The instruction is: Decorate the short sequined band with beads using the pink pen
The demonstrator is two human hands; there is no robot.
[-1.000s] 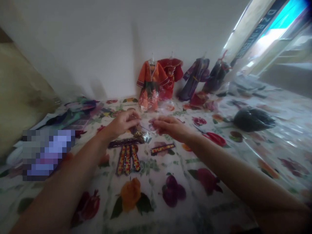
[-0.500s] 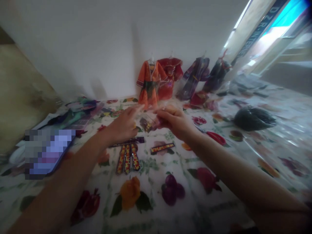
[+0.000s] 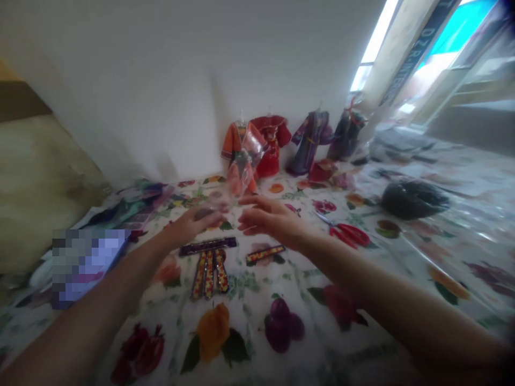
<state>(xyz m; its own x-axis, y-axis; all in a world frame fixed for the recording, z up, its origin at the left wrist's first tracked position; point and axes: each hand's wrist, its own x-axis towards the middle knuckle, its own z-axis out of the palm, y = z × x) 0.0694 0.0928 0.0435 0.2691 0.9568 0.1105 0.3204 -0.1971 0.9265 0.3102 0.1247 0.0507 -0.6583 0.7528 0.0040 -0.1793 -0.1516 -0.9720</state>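
My left hand (image 3: 197, 222) reaches over the fruit-print tablecloth (image 3: 249, 343), its fingers closed at the lower end of a clear plastic bag (image 3: 245, 158). The bag stands up blurred in front of an orange doll dress (image 3: 232, 143). My right hand (image 3: 267, 217) hovers just right of the left hand, fingers stretched out and empty. Below the hands lie three sequined strips under a dark purple band (image 3: 209, 262). One more sequined strip (image 3: 265, 253) lies to their right.
Red scissors (image 3: 348, 233) and a black bag (image 3: 412, 198) lie to the right. Red (image 3: 274, 136), purple (image 3: 311, 138) and dark (image 3: 346, 134) doll dresses lean on the white wall. A fabric pile (image 3: 132, 203) and a pixelated item (image 3: 86, 262) lie at the left.
Both hands pinched the small clear bag before. My right hand has let go and opened. The bag now sticks up from my left hand, and the view has tilted upward.
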